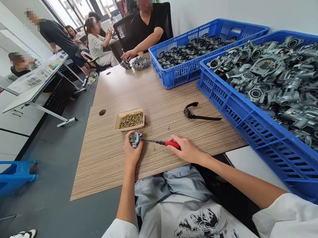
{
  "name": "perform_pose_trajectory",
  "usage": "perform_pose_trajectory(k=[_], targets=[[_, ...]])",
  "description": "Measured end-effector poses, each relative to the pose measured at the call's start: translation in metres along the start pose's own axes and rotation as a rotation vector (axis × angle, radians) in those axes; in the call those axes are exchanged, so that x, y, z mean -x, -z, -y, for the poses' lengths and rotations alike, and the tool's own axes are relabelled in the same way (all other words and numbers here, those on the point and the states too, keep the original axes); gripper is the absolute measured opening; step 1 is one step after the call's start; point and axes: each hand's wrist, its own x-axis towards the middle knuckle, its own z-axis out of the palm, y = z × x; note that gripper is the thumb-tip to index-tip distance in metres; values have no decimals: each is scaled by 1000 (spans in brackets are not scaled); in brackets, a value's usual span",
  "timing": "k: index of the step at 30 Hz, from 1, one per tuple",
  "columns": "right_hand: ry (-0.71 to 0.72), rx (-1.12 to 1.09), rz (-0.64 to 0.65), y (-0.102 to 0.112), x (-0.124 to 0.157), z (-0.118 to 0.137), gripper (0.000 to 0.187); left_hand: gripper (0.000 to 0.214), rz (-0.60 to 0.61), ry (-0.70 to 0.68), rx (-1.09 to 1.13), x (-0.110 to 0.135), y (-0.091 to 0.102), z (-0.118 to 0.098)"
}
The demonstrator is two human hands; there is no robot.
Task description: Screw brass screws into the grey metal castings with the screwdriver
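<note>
Near the table's front edge, my left hand [133,152] is closed round a small grey metal carburetor body [135,139]. My right hand [185,149] grips the red handle of a screwdriver [161,142]. Its dark shaft points left, and the tip meets the right side of the carburetor; the exact contact point is too small to make out. Just beyond my left hand stands a cream tray [116,125] full of small brass and silver screws [131,119]. One loose brass piece [154,148] lies below the shaft, another [168,127] beyond it.
A black wristwatch [188,113] lies on the wooden table [96,167]. Along the right stand a near blue crate [242,133] heaped with metal carburetor bodies and a farther blue crate [168,78] of darker ones. A co-worker's hand [130,54] works at the far end.
</note>
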Motion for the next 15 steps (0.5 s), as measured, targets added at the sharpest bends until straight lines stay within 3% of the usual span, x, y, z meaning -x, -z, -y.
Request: perform_pose_trajectory(k=[15], targets=[[-6,17,-2,0,0,-1,20,48,-3,-12,-21,0,0,2]])
